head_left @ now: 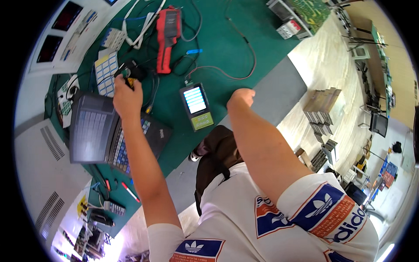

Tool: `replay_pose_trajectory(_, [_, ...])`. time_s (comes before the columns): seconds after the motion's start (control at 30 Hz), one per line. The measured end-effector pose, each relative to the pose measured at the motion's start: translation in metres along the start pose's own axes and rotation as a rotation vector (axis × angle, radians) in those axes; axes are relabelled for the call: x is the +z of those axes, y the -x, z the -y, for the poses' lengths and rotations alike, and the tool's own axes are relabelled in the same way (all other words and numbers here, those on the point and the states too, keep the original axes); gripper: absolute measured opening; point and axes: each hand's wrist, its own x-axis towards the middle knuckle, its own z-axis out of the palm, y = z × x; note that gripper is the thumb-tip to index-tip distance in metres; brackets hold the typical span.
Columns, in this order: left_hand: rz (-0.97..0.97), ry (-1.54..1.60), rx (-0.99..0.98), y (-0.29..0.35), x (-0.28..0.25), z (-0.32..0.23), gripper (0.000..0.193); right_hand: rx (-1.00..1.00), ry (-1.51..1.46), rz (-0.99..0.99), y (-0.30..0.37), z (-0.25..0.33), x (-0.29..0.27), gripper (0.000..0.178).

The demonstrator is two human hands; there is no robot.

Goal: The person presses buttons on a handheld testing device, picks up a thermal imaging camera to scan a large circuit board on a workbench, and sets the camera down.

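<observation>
Our left hand (129, 99), fingers half-bent, touches a black object (137, 70) — grip unclear; left of our curled right hand (241, 98) — hold hidden — lies a tester (195, 103).

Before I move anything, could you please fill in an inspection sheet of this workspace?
Surface: green worktop, with a grey strip along the person's side.
Job's things: handheld device with its screen lit; open black laptop; small dark object at the left hand, details unclear.
Clutter: red handheld tool; red-and-white marker.
Hands: left hand fingers the dark object; right hand is curled near the worktop's edge.
Cables: thin lead from the handheld device's far end; white cables beyond the left hand.
Surroundings: stacked flat items on a pale floor.
</observation>
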Motion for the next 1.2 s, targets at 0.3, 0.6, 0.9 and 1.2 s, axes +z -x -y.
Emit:
replay_pose_trajectory(0.3, [0.026, -0.111, 0.032, 0.000, 0.004, 0.002, 0.065, 0.030, -0.049, 0.107, 0.014, 0.005, -0.012, 0.064])
replay_pose_trajectory(0.6, [-0.006, -0.138, 0.069, -0.003, 0.006, 0.005, 0.066, 0.026, -0.016, 0.102, 0.022, 0.007, -0.016, 0.064])
replay_pose_trajectory(0.9, [0.052, -0.159, 0.014, -0.011, 0.001, 0.005, 0.064, 0.021, -0.039, 0.053, 0.020, 0.005, -0.012, 0.069])
replay_pose_trajectory(1.2, [0.053, -0.158, 0.015, -0.003, 0.001, -0.002, 0.069, 0.014, -0.054, 0.054, 0.016, 0.004, -0.010, 0.068])
